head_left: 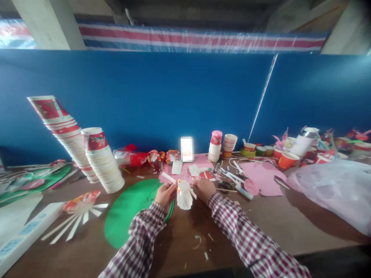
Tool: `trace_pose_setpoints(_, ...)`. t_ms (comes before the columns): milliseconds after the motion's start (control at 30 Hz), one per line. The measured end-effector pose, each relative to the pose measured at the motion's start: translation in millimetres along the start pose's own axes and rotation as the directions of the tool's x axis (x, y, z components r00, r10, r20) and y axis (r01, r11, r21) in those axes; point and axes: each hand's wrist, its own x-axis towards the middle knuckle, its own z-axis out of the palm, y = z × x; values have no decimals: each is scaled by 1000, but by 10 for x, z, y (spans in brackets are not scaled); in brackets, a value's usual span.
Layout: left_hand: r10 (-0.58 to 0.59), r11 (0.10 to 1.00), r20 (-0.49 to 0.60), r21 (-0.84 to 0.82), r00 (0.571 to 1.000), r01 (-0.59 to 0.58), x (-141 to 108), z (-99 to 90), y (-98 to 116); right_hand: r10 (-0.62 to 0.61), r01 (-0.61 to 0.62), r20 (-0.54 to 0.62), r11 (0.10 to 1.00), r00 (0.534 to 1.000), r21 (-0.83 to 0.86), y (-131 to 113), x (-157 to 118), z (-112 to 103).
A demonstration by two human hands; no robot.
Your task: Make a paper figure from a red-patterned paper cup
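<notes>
A partly cut paper cup [184, 197], white with some red and yellow print, is held up at the middle of the table. Strips stick out from its sides. My left hand [165, 196] pinches it from the left, near a white strip that points up and left. On the other side my right hand [204, 189] is closed at the cup's edge by another strip; its fingertips are partly hidden. Below and to the left lies a round green sheet [124, 212]. Behind the hands is a pink sheet [168, 172] with white paper pieces on it.
Tall paper cup stacks [106, 166] lean at the left, beside a cup cut into a fan of strips [82, 208] and a power strip [23, 235]. Pens and tools [232, 179] lie right of my hands. A plastic bag [333, 189] sits far right. Paper scraps [197, 242] lie in front.
</notes>
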Motion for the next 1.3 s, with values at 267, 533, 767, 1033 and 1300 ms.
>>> trace_pose_setpoints(267,-73,995,84,76,994,67,-34,156,103,-65,65,8,997,998,41,45,17,-30)
trace_pose_setpoints(533,-101,955,114,289,988,65,55,195,147,-149,168,-85,734,985,658,-25,-205,-328)
trace_pose_setpoints(767,-101,959,137,276,985,60,162,259,75,9,24,-38,631,999,775,-120,-147,-215)
trace_pose_setpoints(1033,29,997,167,70,986,-42,-69,192,123,201,-64,-33,457,979,887,-23,13,72)
trace_pose_setpoints(1300,5,912,241,397,970,-103,-155,182,145,105,-21,-24,404,994,915,-61,41,63)
